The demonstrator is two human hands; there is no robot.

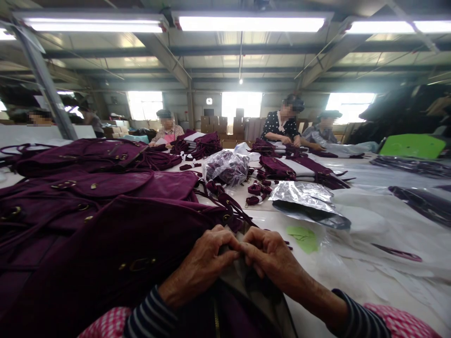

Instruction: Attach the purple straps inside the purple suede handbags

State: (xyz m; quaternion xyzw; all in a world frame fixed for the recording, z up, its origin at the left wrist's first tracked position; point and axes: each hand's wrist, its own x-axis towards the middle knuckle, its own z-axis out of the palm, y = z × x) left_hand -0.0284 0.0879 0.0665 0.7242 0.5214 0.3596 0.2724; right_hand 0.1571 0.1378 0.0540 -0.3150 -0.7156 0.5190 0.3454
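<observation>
My left hand (213, 253) and my right hand (269, 253) meet over an opened purple bag (151, 234). Both hands are closed, thumbs and fingertips pinched together and nearly touching. What lies between the fingertips is too small to make out. Pale lining or material shows just under the fingers, and a brass-coloured zip (216, 312) runs inside the dark opening below. The bag has a gold buckle (138, 264) on its front. More purple bags (123, 183) with straps and gold fittings are piled to the left of my hands.
Right of my hands are a green scrap (303, 238), a silvery plastic bag (306, 197), scissors or snips (398, 252) and white sheeting (369, 220). Ahead lie rolled purple straps (258, 191) and a plastic-wrapped bundle (226, 166). Several co-workers (283, 122) work across the table.
</observation>
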